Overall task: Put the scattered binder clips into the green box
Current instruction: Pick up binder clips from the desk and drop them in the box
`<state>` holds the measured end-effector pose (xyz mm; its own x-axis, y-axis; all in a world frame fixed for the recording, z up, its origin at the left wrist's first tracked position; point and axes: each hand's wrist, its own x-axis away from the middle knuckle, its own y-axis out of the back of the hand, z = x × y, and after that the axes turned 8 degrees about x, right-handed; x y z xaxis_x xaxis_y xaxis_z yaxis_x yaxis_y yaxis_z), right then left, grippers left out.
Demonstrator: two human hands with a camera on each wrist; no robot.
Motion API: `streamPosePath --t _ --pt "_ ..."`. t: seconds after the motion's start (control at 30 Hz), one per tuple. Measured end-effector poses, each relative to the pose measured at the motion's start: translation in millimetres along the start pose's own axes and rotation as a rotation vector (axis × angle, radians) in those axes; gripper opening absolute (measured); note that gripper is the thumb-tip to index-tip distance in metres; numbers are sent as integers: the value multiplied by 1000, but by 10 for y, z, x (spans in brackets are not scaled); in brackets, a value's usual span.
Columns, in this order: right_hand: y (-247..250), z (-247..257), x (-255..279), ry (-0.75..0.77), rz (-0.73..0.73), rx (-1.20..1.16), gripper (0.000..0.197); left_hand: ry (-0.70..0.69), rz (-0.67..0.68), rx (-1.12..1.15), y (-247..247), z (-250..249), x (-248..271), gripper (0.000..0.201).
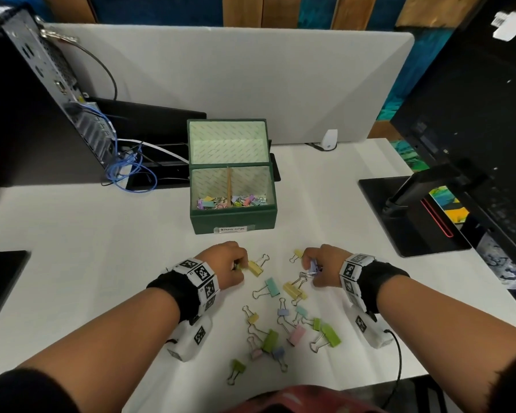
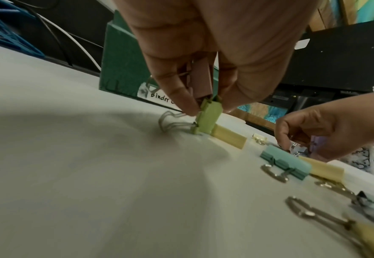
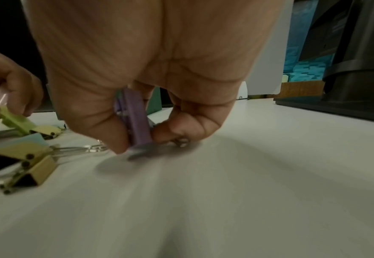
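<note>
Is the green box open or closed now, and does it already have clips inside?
Open. The green box has its lid tilted up behind it, showing the patterned lining, and a heap of coloured binder clips lies on its bottom.

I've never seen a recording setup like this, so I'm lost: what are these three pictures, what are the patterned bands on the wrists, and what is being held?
A person wears three cameras. The wide picture comes from the head; the other two look along each hand from the wrists, on the patterned bands. The left hand pinches a green clip against the white table and keeps a pink clip tucked between its fingers. The right hand has its grip on a purple clip. More pastel clips lie scattered, such as a teal clip. Behind stands the open green box, clips already inside.
</note>
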<state>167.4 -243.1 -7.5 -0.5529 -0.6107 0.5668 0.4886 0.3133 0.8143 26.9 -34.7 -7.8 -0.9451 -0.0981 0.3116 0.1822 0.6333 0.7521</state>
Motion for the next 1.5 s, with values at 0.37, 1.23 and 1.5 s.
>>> streamPosePath --t 0.37,1.23,1.5 --pt "528 177 -59 0 -174 -671 23 182 -238 245 218 171 120 18" --pt "901 856 -389 150 -305 -642 20 166 -632 309 1079 208 -92 28" --pt "379 282 -31 96 -87 -258 26 149 -521 198 966 73 -279 35"
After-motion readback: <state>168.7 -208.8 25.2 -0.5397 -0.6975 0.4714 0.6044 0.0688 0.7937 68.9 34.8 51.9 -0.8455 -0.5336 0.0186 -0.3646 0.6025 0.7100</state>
